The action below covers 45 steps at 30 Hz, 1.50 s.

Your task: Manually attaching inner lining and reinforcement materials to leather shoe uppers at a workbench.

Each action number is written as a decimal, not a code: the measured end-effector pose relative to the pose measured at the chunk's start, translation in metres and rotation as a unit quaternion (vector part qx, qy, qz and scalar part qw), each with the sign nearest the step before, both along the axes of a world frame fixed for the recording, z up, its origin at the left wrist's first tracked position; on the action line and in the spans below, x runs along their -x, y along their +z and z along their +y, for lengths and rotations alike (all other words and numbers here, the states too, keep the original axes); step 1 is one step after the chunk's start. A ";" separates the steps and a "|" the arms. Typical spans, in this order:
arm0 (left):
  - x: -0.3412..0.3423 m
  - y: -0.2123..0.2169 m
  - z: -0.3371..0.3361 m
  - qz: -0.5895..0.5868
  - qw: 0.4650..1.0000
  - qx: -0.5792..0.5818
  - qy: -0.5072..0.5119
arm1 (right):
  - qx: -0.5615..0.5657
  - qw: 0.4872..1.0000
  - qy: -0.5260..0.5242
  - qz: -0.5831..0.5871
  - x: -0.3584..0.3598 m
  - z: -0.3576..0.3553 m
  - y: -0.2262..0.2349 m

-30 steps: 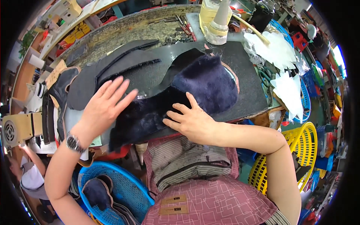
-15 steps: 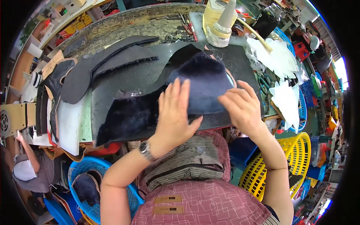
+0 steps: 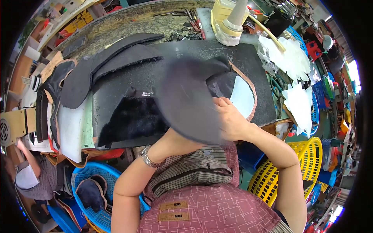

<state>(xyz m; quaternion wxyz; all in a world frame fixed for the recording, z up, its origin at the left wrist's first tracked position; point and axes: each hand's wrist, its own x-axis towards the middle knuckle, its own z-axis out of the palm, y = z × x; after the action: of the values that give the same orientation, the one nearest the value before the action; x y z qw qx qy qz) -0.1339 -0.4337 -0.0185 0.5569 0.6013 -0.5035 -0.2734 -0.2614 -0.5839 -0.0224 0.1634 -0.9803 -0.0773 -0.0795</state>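
Now you're flipping the rounded grey fabric piece point(image 3: 186, 99), baring a curved pale-blue panel point(image 3: 241, 95); right hand point(image 3: 232, 121) curling, left hand's point(image 3: 184, 142) fingers hiding, pinching unclear.

Blurred dark piece point(image 3: 186, 105), right fingers point(image 3: 223, 102) at its edge, black mat point(image 3: 254, 66) beneath

From here I make out a silver watch point(image 3: 147, 157) behind the left hand point(image 3: 176, 143); below the grip, a dusty-red, white-lined apron point(image 3: 223, 206) (two tan labels point(image 3: 168, 216) on it) and a dark-zipped striped panel point(image 3: 190, 176).
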 end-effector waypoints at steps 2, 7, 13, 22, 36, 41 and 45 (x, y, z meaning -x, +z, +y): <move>-0.017 0.011 -0.005 0.069 0.986 -0.026 -0.151 | -0.119 0.991 -0.052 0.044 0.010 0.003 0.000; -0.018 -0.020 -0.036 -0.249 0.959 -0.017 0.137 | -0.212 0.946 -0.066 0.235 0.010 0.017 0.001; -0.010 -0.031 -0.042 -0.381 0.898 -0.128 0.182 | -0.561 0.762 -0.274 0.172 0.025 0.027 0.014; 0.002 -0.030 -0.052 -0.550 0.799 -0.148 0.195 | -0.542 0.776 -0.315 0.074 0.028 -0.008 0.005; 0.019 -0.027 -0.049 -0.470 0.874 -0.022 0.120 | -0.503 0.783 -0.364 0.027 0.036 -0.083 0.012; 0.025 -0.020 -0.048 -0.478 0.878 -0.032 -0.014 | -0.409 0.828 -0.383 0.025 0.032 -0.102 -0.015; 0.028 -0.010 -0.057 -0.461 0.878 -0.058 -0.115 | -0.316 0.873 -0.369 0.030 0.022 -0.104 -0.007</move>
<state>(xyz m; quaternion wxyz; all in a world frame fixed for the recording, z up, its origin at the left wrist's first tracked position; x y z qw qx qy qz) -0.1622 -0.4911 -0.0283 0.1903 0.6282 -0.7523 -0.0562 -0.2830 -0.6878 -0.0292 0.4259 -0.8354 0.3242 -0.1249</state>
